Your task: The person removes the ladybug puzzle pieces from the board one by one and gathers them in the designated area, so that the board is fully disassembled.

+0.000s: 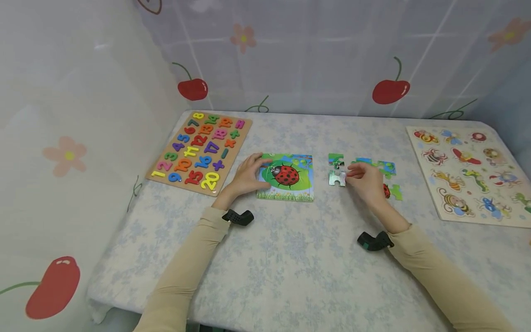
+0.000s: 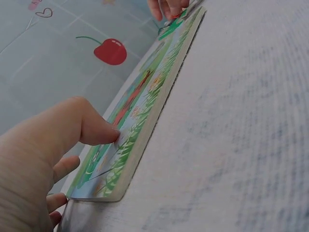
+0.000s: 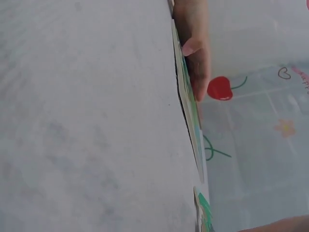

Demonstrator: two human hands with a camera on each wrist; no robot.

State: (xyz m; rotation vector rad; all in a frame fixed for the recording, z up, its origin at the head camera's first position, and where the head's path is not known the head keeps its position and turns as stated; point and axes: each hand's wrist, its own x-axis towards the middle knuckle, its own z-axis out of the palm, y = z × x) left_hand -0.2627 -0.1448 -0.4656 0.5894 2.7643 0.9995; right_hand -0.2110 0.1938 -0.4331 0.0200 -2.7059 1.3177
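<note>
My left hand [image 1: 249, 176] rests at the left side of a ladybug puzzle board [image 1: 286, 195] with a grass border. In the left wrist view the thumb [image 2: 101, 133] presses on the printed surface, while the other fingers lie past the board's left end. To the right of the board, my right hand [image 1: 367, 180] pinches the right edge of a shiny jigsaw piece [image 1: 337, 179]. Another green and blue piece [image 1: 336, 158] lies just behind that one. Beyond the right hand are several loose pieces [image 1: 387, 167], partly hidden by it. The right wrist view leaves out the right fingertips.
At the back left lies a wooden number board [image 1: 232, 159] with colourful digits. A wooden insect board [image 1: 435, 203] lies on the right. A pale flowered cloth covers the table [image 1: 290, 258], and a curtain with printed cherries [image 1: 307, 55] hangs behind it.
</note>
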